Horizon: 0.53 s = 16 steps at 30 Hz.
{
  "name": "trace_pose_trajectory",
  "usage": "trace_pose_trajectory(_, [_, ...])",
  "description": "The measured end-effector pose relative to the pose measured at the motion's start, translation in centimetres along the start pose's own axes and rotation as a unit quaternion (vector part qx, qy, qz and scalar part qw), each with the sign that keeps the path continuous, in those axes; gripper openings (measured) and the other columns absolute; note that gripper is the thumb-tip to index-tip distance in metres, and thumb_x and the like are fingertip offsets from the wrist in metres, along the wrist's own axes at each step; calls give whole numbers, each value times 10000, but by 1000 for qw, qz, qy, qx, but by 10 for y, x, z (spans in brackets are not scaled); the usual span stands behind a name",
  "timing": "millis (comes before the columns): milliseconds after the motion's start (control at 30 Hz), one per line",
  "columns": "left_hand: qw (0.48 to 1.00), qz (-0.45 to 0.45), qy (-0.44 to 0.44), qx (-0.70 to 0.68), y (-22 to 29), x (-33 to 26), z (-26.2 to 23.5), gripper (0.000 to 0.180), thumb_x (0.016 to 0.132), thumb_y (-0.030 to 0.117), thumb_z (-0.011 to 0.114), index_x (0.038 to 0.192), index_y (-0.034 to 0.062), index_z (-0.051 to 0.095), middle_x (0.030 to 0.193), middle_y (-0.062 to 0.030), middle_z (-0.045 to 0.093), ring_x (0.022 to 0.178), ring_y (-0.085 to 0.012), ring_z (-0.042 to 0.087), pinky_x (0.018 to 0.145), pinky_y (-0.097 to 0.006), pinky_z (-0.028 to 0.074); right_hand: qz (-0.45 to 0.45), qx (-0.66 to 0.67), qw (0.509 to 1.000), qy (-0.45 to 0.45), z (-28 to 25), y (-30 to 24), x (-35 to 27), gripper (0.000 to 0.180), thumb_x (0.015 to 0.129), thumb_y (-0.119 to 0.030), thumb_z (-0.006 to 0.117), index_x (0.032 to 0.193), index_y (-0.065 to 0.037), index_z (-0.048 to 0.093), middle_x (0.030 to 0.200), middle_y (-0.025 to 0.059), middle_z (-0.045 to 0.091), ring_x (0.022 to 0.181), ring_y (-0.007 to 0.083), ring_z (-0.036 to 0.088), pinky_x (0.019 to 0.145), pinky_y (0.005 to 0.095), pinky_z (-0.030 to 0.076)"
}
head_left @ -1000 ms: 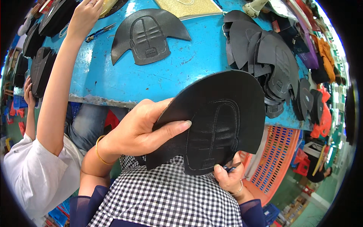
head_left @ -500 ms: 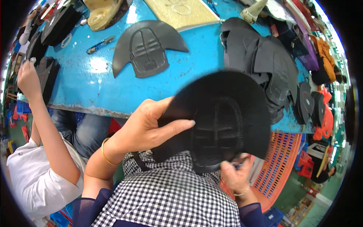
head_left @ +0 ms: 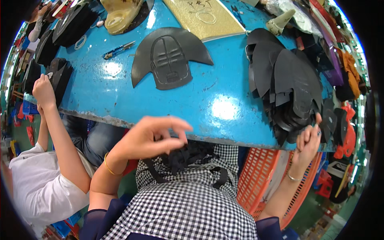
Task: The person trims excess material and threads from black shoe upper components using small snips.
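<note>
Head view: left hand (head_left: 150, 138), fingers loosely apart, has let go of the black piece it held earlier; right hand (head_left: 308, 138), at three o'clock, now touches the stack of black pieces (head_left: 290, 86), grip unclear.

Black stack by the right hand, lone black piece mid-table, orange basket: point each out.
Black stack (head_left: 294, 86), head view, top sheet near its middle.
Lone black piece (head_left: 170, 60), head view, embossed centre panel.
Orange basket (head_left: 256, 178), head view, left side wall.
</note>
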<state>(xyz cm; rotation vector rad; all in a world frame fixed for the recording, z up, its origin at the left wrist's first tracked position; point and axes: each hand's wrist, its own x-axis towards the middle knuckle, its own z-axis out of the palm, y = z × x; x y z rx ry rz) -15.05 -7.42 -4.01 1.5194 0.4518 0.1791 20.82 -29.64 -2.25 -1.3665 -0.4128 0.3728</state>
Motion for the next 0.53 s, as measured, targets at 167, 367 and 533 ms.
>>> trace_pose_trajectory(167, [940, 40, -76, 331, -44, -27, 42, 645, 798, 230, 800, 1382, 146, 540, 1287, -155, 601, 878, -252, 707, 741, -343, 582, -23, -29, 991, -131, -38, 25, -59, 235, 1040, -117, 474, 1225, -10, 571, 626, -31, 428, 458, 36, 350, 422, 197, 285])
trace_pose_trajectory(367, [830, -54, -10, 555, -97, -15, 73, 815, 768, 320, 804, 1469, 156, 423, 1248, -246, 573, 1034, -329, 646, 751, -386, 577, 82, -267, 843, -459, 11, 59, -113, 172, 964, -72, 575, 1097, -5, 663, 803, 60, 681, 692, 137, 636, 649, 284, 506])
trace_pose_trajectory(533, [825, -142, -90, 540, -120, 13, 72, 870, 756, 305, 797, 1502, 184, 366, 1316, -171, 593, 1070, -351, 646, 787, -487, 557, 165, -393, 784, -451, 10, 96, -128, 202, 971, -82, 583, 1148, -55, 675, 911, 96, 725, 789, 192, 691, 755, 338, 541])
